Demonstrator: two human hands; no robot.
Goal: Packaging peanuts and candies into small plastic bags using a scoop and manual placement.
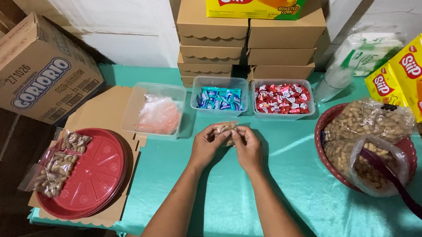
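Observation:
My left hand (207,144) and my right hand (249,146) meet over the green tablecloth (291,185), both pinching a small clear bag of peanuts (226,128) between the fingertips. Just beyond the bag stand a clear tub of blue-wrapped sweets (219,97) and a clear tub of red-wrapped sweets (283,98). A clear tub with empty plastic bags (155,111) sits to the left of my hands.
A red basket (409,149) at right holds big bags of peanuts and a dark purple scoop (399,186). Red lids (93,174) at left carry small filled peanut bags (56,169). Brown boxes (247,41) are stacked behind; yellow cartons (417,74) right, a cardboard carton (34,69) left.

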